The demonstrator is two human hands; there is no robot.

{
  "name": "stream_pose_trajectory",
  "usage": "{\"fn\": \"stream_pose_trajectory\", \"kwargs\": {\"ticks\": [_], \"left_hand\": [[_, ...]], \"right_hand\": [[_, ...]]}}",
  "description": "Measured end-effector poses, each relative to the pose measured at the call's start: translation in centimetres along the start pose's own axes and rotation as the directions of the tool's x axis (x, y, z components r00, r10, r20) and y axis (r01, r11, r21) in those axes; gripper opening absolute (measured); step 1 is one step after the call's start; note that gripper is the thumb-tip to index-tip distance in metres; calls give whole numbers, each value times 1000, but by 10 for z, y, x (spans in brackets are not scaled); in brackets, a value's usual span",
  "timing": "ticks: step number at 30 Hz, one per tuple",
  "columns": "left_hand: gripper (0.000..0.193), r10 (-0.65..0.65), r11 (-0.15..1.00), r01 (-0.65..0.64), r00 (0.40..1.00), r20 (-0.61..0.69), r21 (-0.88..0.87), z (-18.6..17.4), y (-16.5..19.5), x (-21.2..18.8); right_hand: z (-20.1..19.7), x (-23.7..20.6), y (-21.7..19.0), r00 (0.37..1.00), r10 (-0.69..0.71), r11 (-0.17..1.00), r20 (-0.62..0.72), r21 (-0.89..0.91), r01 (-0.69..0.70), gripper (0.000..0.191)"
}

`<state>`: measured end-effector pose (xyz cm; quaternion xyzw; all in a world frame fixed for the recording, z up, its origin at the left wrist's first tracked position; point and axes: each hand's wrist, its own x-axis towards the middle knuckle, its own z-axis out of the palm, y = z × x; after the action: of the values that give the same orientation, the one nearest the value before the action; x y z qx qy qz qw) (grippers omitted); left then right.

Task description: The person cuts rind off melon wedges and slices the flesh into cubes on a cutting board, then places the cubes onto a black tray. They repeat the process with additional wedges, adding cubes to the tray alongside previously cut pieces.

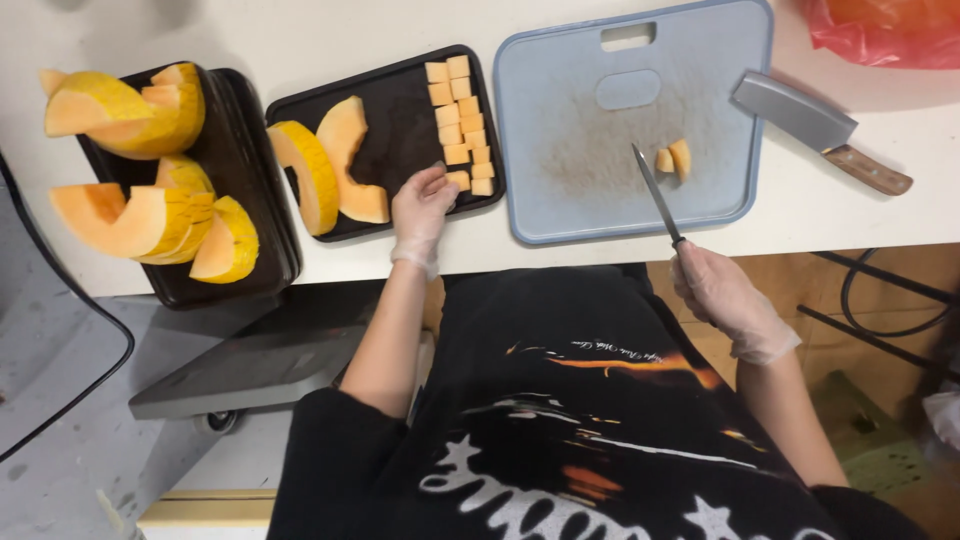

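My left hand [422,208], in a thin clear glove, rests on the black tray [400,130] and touches the lowest of several orange melon cubes [462,120] lined up in two rows. Two peeled melon wedges [330,170] lie on the same tray to the left of that hand. My right hand [722,295], also gloved, grips the handle of a slim knife [656,193] whose blade points up over the blue-grey cutting board [560,190]. Two small melon pieces [673,158] sit on the board just right of the blade tip.
A cleaver [815,128] with a wooden handle lies on the white counter to the right of the board. Stacked black trays [245,170] at the left hold several large unpeeled melon wedges [140,170]. A red plastic bag [885,30] sits at the top right corner.
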<state>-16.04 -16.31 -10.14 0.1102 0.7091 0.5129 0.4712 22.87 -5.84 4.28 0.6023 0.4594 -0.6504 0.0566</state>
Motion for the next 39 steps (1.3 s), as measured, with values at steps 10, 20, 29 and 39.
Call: {"fn": "stream_pose_trajectory", "kwargs": {"ticks": [10, 20, 29, 39], "left_hand": [[29, 89, 934, -52, 992, -89, 353, 14, 31, -12], [35, 24, 889, 20, 996, -92, 458, 17, 44, -10], [32, 289, 841, -255, 957, 2, 477, -1, 21, -15], [42, 378, 731, -411, 908, 179, 545, -10, 23, -25]], "right_hand": [[7, 0, -4, 999, -22, 999, 35, 48, 21, 54], [9, 3, 3, 999, 18, 999, 35, 35, -20, 54], [11, -1, 0, 999, 34, 999, 22, 6, -35, 54], [12, 2, -1, 999, 46, 999, 21, -9, -46, 54]]}}
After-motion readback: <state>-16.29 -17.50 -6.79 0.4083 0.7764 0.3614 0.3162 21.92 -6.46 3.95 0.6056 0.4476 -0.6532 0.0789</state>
